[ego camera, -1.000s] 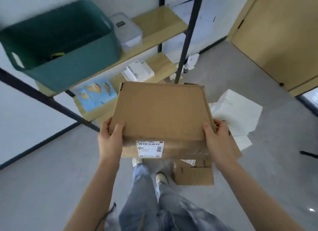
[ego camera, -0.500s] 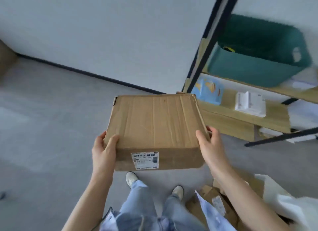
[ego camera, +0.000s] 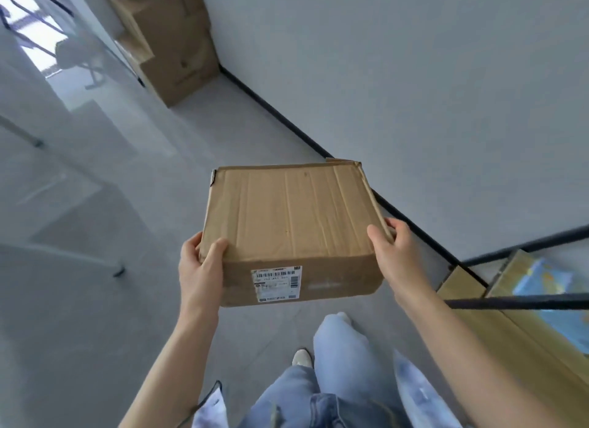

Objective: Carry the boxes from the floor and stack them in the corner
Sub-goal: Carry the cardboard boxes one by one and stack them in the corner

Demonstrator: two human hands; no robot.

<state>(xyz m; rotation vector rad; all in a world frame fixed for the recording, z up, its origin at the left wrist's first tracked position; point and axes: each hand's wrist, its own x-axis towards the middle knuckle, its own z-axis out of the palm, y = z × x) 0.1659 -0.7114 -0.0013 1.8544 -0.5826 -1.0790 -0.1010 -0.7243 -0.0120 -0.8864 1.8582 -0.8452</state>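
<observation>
Am holding cardboard box [ego camera: 291,218] in air before me, above grey floor [ego camera: 95,316], barcode label [ego camera: 276,283] facing me; my left hand [ego camera: 200,268] gripping its left near corner, my right hand [ego camera: 395,255] gripping right edge; stacked cardboard boxes [ego camera: 169,41] standing in far corner; wooden shelf [ego camera: 510,319] sitting at right

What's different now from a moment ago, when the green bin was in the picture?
The person turned left: the green bin left the view and the shelf slid to the right edge. Stacked boxes in the corner came into sight. Unchanged: left hand and right hand still grip the cardboard box by its sides.
</observation>
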